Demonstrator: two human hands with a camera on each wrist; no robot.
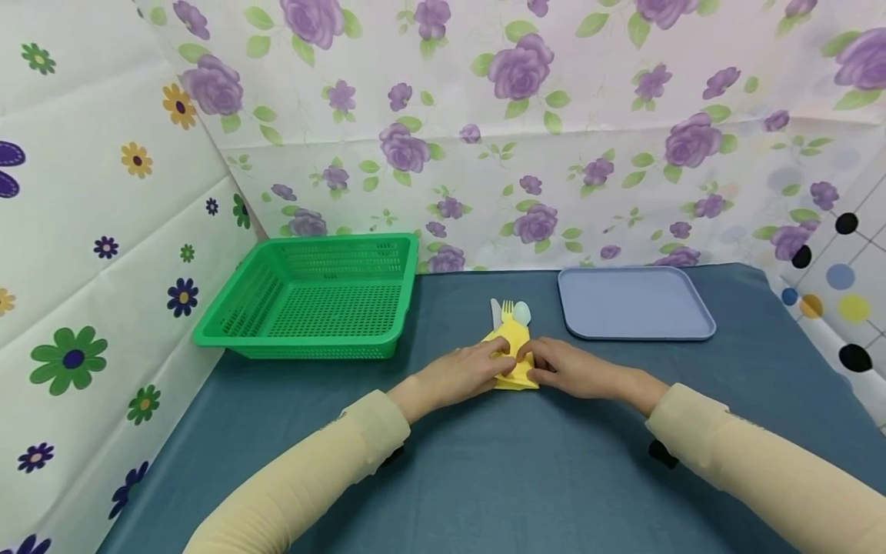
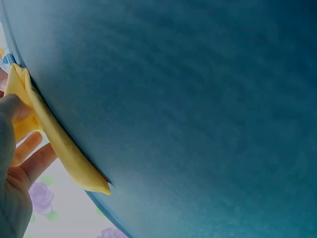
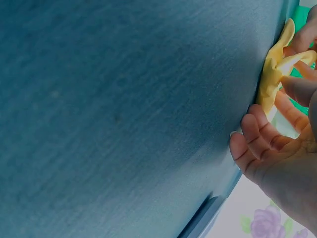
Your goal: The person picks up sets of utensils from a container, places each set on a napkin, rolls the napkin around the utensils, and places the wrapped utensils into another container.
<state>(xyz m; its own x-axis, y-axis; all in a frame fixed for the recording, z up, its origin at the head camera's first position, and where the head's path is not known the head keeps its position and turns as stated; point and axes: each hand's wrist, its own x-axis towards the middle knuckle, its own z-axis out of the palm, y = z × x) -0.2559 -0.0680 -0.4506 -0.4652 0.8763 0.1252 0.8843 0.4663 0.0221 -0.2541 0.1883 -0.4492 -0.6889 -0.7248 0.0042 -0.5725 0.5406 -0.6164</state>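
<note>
A yellow cloth napkin [image 1: 514,332] lies folded on the table, wrapped around the lower part of a knife [image 1: 495,314], a yellow fork [image 1: 507,309] and a pale spoon [image 1: 522,312]. Their upper ends stick out at the far side. From the left, my left hand [image 1: 457,377] holds the napkin's edge with thumb and fingers bent around it. Opposite it, my right hand [image 1: 581,369] pinches a raised flap of the napkin [image 3: 270,82] between thumb and forefinger, its other fingers beside the cloth. The cutlery handles are hidden under the cloth.
A green plastic basket [image 1: 298,341] stands at the back left, near the flowered side wall. At the back right is a blue-grey tray [image 1: 630,304]. A blue cloth [image 1: 512,477] covers the table, and a flowered sheet [image 1: 477,169] hangs behind it.
</note>
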